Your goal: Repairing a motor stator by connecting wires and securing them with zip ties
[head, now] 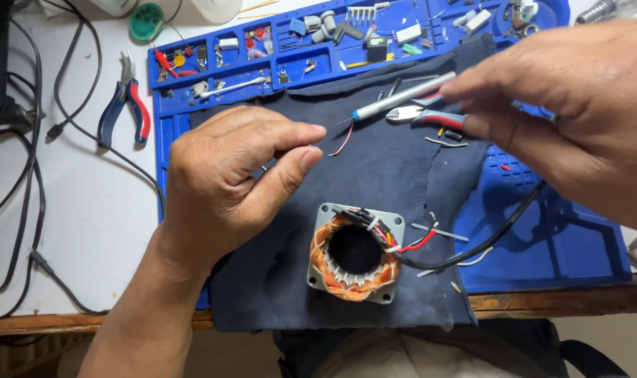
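Observation:
My left hand (pixel 234 175) hovers over a dark blue cloth (pixel 374 161), thumb and forefinger pinched on a thin red wire (pixel 342 143) that curves out to the right. My right hand (pixel 570 112) is raised at the upper right, fingers close together above a silver pen-shaped tool (pixel 402 98) and red-handled side cutters (pixel 430 114); whether it touches them I cannot tell. Below both hands a square motor stator (pixel 355 253) with orange copper windings lies on the cloth. Red and black leads and a black cable (pixel 486 241) run from it to the right.
A blue work mat (pixel 542 238) with part compartments holding small components lies under the cloth. Blue-and-red pliers (pixel 126 101) rest on the white table at left, beside black cables (pixel 31 210). A green tape roll (pixel 145 21) sits at the top. The wooden table edge (pixel 563 299) runs along the front.

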